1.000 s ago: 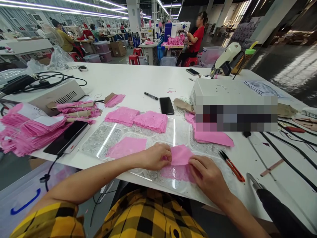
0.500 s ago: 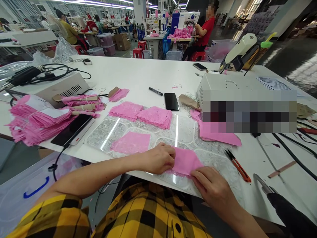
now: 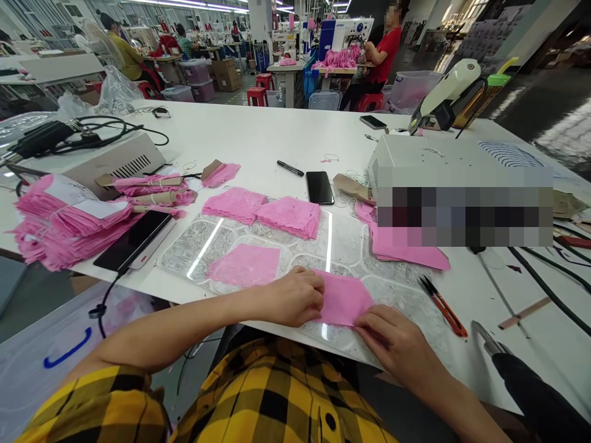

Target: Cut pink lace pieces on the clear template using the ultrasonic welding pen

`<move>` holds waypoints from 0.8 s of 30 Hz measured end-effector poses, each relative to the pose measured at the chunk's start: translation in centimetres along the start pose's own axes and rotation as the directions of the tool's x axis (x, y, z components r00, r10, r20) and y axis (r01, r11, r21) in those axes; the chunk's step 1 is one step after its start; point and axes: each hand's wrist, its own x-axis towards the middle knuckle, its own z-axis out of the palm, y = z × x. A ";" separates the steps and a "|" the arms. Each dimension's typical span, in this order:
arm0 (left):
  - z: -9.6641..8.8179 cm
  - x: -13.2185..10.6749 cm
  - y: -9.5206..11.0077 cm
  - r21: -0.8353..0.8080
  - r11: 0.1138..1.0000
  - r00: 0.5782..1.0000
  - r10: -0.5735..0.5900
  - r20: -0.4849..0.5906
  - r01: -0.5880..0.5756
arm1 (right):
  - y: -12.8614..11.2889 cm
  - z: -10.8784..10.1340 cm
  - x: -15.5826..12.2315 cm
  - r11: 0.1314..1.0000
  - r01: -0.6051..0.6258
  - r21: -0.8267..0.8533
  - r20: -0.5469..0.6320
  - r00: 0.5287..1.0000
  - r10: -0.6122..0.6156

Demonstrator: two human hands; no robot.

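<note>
A pink fabric piece (image 3: pixel 346 299) lies on the clear patterned mat (image 3: pixel 295 252) near the table's front edge. My left hand (image 3: pixel 300 296) is closed on its left end, the fingers curled so that the grip is partly hidden. At the lower right corner of the fabric, my right hand (image 3: pixel 385 332) pinches the edge between thumb and fingers. Left of my hands a single pink lace piece (image 3: pixel 247 264) lies flat. Beyond it sit two stacks of pink lace pieces (image 3: pixel 289 216). Plain pink fabric pieces (image 3: pixel 409 248) are piled to the right.
Orange thread snips (image 3: pixel 446 307) and a black-handled tool (image 3: pixel 521 381) lie right. A white box-shaped machine (image 3: pixel 462 166) stands behind them. Phones (image 3: pixel 319 187), a pen (image 3: pixel 290 168) and bundled pink pieces (image 3: pixel 69 221) rest on the table. Across the room a person in red (image 3: pixel 388 55) sits sewing.
The pink fabric piece and my right hand have shifted slightly left. The lace strip that showed along the fabric's lower edge is now out of sight. Both hands still hold on.
</note>
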 end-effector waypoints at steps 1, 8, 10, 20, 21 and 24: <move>0.1 0.0 0.0 -0.005 1.000 1.000 -0.009 -0.008 0.009 | 0.0 0.0 0.0 1.000 -0.005 -0.002 0.003 1.000 0.005; 2.0 0.6 0.4 -0.012 1.000 0.996 -0.011 -0.092 0.010 | 0.0 0.1 0.1 1.000 -0.026 -0.007 -0.011 1.000 0.026; 2.4 0.8 0.4 -0.010 1.000 0.996 -0.017 -0.093 0.016 | 0.0 0.2 0.1 0.999 -0.034 -0.004 -0.010 0.999 0.034; 2.0 0.7 0.7 -0.085 0.994 0.993 -0.082 -0.083 0.075 | -0.5 -0.4 0.4 0.998 -0.052 0.038 0.004 0.999 0.052; 2.0 0.7 0.7 -0.093 0.992 0.992 -0.090 -0.090 0.082 | -0.7 -0.4 0.4 0.998 -0.060 0.020 -0.014 0.998 0.060; 1.8 0.6 0.6 -0.118 0.988 0.988 -0.108 -0.112 0.095 | -1.0 -0.1 0.5 0.995 -0.061 -0.075 -0.098 0.994 0.054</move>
